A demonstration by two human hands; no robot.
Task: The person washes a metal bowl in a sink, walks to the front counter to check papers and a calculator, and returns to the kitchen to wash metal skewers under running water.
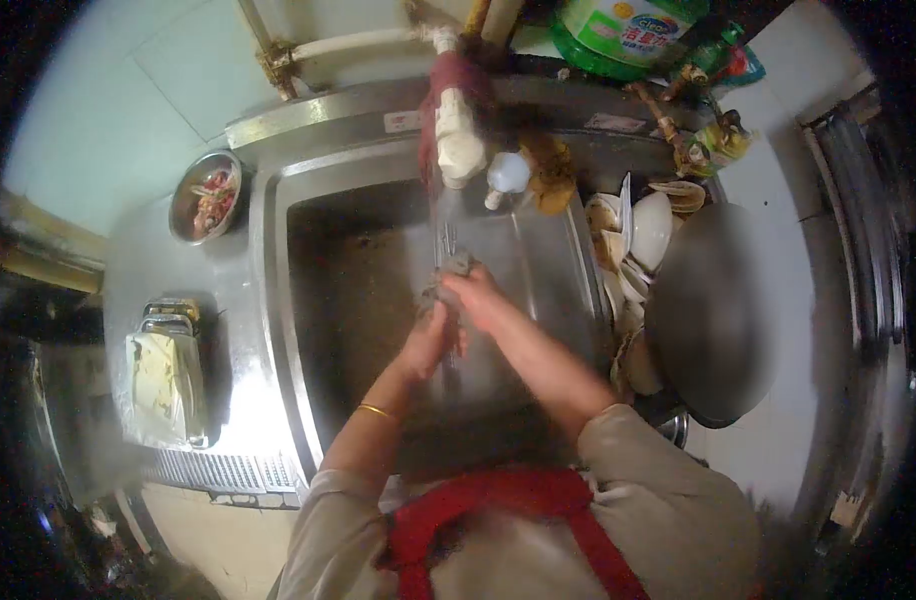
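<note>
Over the steel sink (281, 300), my two hands are close together in a thin stream of running water (445, 235) from the tap (460, 145). A crumpled grey wad (460, 264), a rag or scouring pad by its look, is between them. My right hand (475, 297) has its fingers closed around the upper part. Just below and to the left, my left hand (434, 338) grips the lower part, its fingers partly hidden. A gold bangle (375, 410) circles my left wrist.
Left counter: a metal bowl (206, 198) with reddish scraps and a stack of pale trays (166, 385). Right of the sink: piled dishes (650, 230) and a large dark pan (713, 315). Behind: a white bulb-shaped item (509, 173) and a green detergent bottle (618, 35).
</note>
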